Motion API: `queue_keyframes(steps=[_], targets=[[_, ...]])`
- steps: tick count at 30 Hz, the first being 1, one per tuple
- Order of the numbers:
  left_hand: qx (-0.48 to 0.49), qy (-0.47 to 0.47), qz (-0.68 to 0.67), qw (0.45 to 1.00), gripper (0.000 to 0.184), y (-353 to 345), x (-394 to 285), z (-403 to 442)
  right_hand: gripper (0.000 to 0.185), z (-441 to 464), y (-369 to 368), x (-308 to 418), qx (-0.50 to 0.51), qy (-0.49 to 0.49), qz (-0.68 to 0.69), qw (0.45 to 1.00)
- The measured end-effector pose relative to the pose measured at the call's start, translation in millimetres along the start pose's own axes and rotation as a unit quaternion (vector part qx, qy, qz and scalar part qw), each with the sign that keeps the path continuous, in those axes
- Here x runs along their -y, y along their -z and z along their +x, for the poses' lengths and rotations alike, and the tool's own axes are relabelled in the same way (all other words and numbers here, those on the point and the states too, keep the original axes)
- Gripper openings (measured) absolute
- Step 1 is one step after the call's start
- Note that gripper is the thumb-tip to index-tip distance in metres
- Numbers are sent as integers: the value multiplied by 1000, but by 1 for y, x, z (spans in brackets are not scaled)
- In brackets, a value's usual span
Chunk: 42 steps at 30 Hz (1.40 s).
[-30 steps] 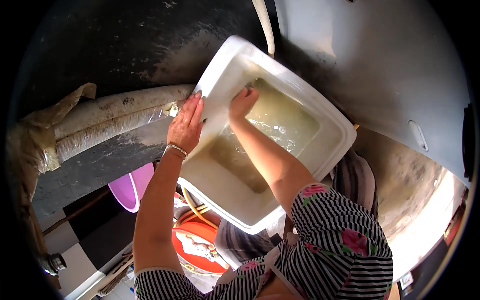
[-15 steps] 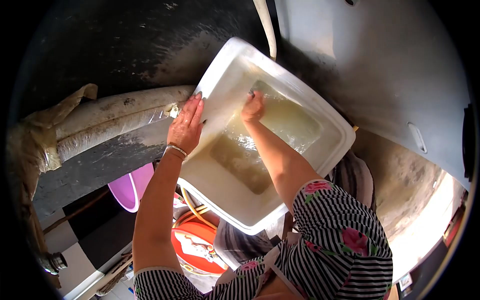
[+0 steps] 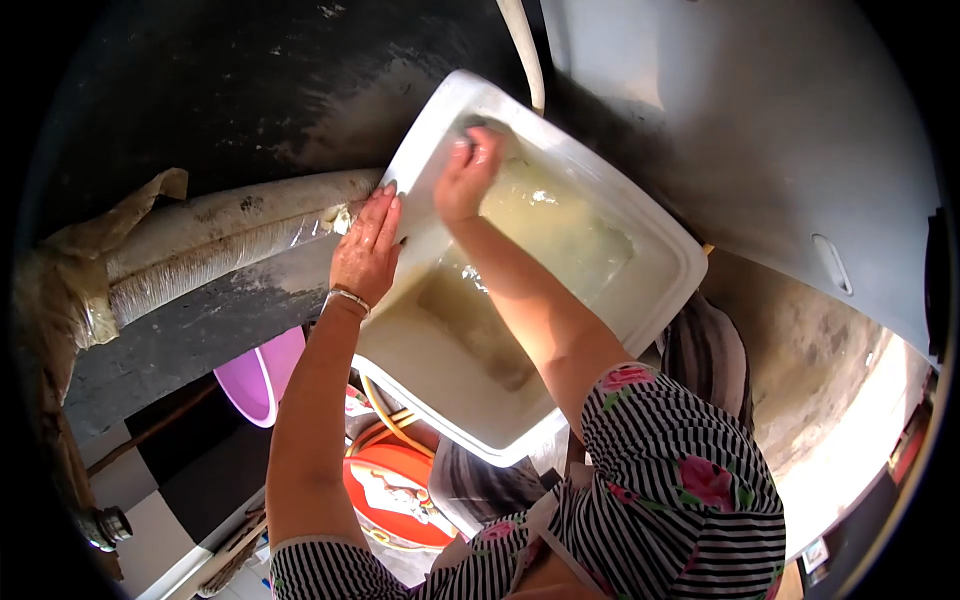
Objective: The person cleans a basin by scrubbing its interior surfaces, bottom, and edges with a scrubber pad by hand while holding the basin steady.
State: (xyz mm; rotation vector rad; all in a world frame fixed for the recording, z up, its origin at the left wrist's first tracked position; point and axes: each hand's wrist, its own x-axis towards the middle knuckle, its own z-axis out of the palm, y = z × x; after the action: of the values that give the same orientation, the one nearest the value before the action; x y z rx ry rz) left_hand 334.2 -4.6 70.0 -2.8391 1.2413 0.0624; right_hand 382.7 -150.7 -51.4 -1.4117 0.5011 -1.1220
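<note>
A large white plastic tub [image 3: 640, 345] with shallow, cloudy water [image 3: 560, 225] in its bottom stands tilted in front of me. My left hand [image 3: 367, 250], a bracelet at its wrist, lies with outstretched fingers against the tub's left rim. Inside the tub, my right hand [image 3: 468, 175] is at the upper left corner, above the waterline and close to the wall. Its fingers are curled over a dark, blurred thing [image 3: 474, 124], mostly hidden and too smeared to name.
On the left a thick wrapped pipe [image 3: 230, 235] runs up to the tub. Below it are a purple basin [image 3: 250, 385] and a red basin [image 3: 390, 510] with a yellow hose [image 3: 382, 412]. A grey panel [image 3: 760, 130] stands at right, and a pale hose [image 3: 525, 55] hangs behind the tub.
My right hand has moved up and left, out of the water to the tub's upper corner wall. My left hand keeps its place on the rim.
</note>
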Motion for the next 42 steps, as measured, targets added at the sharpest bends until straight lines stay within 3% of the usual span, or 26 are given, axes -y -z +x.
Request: queue_keyframes(steps=[2,7,10,11,14,16,18,20,22,24,26,29,30,32,34,35,39,42], targets=[[10,16,-2,1000,74,-1,-1,-1,17,-9,14,-45,-8,15,-135,991],[12,4,-15,1000,74,3,-2,1,23,-72,47,-153,89,-279,-226,929],[9,1,-20,1000,74,2,0,0,20,-54,52,-108,106,-338,-290,889],[5,-1,-21,1000,74,1,0,0,20,-67,40,-134,44,-381,-184,905],[-3,8,-7,1000,73,0,0,0,25,-61,10,-37,-10,-383,-129,915],[-27,-4,0,1000,73,-6,4,-2,23,-89,3,25,10,-254,-79,964],[-31,-6,3,1000,72,-7,3,0,21,-101,14,75,92,-165,-29,982],[-9,4,1,1000,72,-3,1,0,21,-109,8,40,41,-148,-53,987],[-3,8,3,1000,72,-1,0,-1,22,-111,9,-6,-10,-196,-136,971],[-1,11,2,1000,72,0,-3,1,24,-101,24,-51,-5,-183,-229,956],[1,11,-1,1000,72,2,-3,1,18,-79,59,-73,163,-347,-182,906],[5,-2,-26,1000,76,0,1,0,18,-82,66,-116,113,-279,-336,892],[5,0,-27,1000,76,-1,1,-1,20,-81,51,-113,69,-333,-363,868],[3,1,-26,1000,77,0,1,0,23,-69,8,-74,-57,-467,-267,841],[0,-2,-22,1000,78,-3,3,-2,27,-69,1,-21,-49,-304,-166,937],[-1,-4,-20,1000,78,-4,3,-2,25,-77,1,4,-29,-261,-112,958],[-15,6,-17,1000,75,-3,0,-1,20,-104,14,23,12,-148,0,989],[-8,8,-7,1000,73,-1,-1,0,25,-106,18,-49,-34,-256,-123,958]])
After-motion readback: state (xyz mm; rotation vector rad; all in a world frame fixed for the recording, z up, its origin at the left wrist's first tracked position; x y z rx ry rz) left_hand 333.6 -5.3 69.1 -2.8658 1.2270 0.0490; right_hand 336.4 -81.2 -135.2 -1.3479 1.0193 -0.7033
